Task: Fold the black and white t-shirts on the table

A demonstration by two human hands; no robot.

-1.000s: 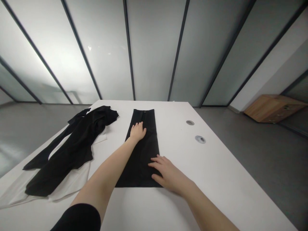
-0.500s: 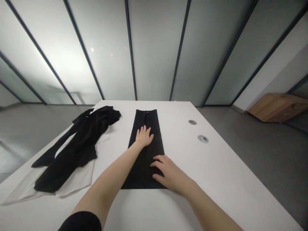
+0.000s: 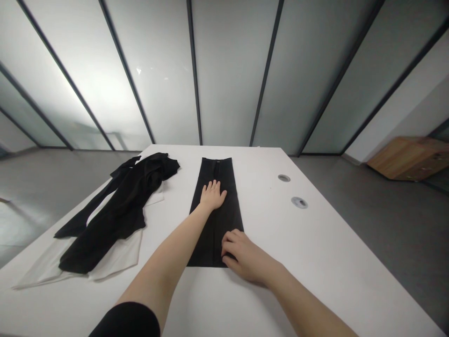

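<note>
The folded black trousers (image 3: pixel 217 229) lie lengthwise on the white table (image 3: pixel 291 252), near the middle of the frame. My left hand (image 3: pixel 212 196) rests flat on their upper half, arm stretched forward and fingers spread, gripping nothing, while my right hand (image 3: pixel 243 257) lies palm-down over their lower right edge, fingers slightly curled but not clamped on the cloth. Just left of the trousers, a crumpled black garment (image 3: pixel 119 210) lies on a white cloth (image 3: pixel 112 257).
</note>
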